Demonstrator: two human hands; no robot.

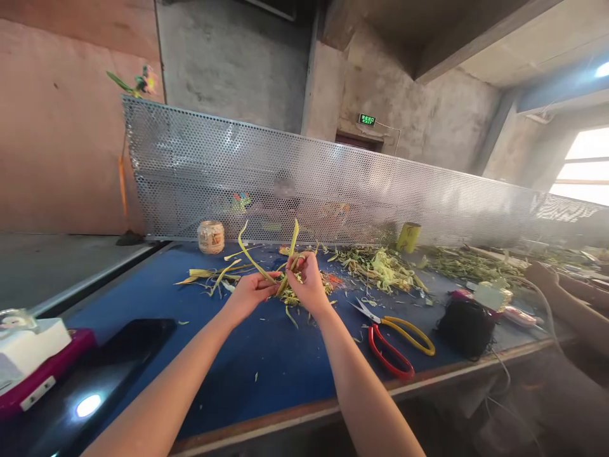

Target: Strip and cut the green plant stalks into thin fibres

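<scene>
We are seeing both hands working close together over the table (257, 355), fingertips nearly meeting: the left hand (251, 295) is closing thumb and fingers on the lower end of a curved strip (254, 258), and the right hand (307, 282) is pinching an upright strip (294, 237) low down, its fingers curled in. Both strips are standing mid-table, just above a loose scrap pile (291, 297); we are guessing the low grips are giving control at the base while leaving the tips free. Scissors (373, 317) are lying just right of the hands, probably for easy reach, blades parted, red and yellow looped handles facing the near edge. Materials: the strips are looking flat, yellow-green, fibrous, bendy; the shredded heap (380, 271) beyond is looking dry and tangled. A squat, pale jar (211, 237) is standing by the perforated metal panel (228, 158), likely out of the way, and a green cylinder (409, 237) is leaning slightly farther right.
</scene>
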